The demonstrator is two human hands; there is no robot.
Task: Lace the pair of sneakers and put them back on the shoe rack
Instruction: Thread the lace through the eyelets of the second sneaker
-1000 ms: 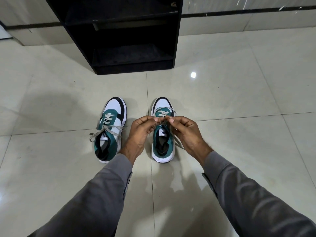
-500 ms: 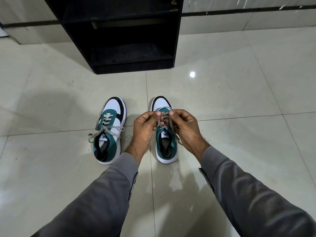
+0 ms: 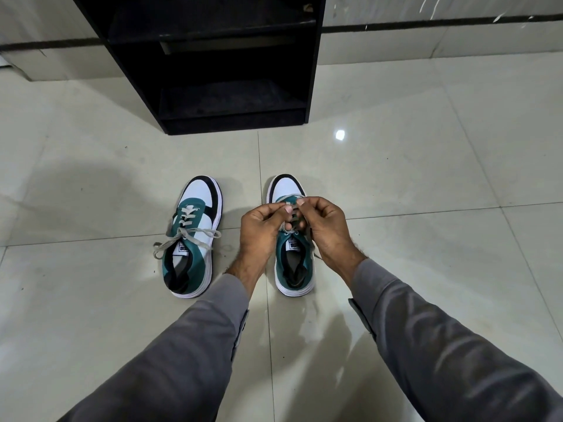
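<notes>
Lacing is the step I judge underway: my left hand (image 3: 262, 222) and right hand (image 3: 324, 222) pinch the lace (image 3: 291, 222) between them over the sneaker (image 3: 292, 263) beneath, so tightening comes next.

Two sneakers (image 3: 191, 239) (image 3: 293, 263) side by side before rack (image 3: 213, 62)

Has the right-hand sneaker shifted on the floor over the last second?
Cannot tell: the sneaker keeps its place beside the tile joint.
</notes>
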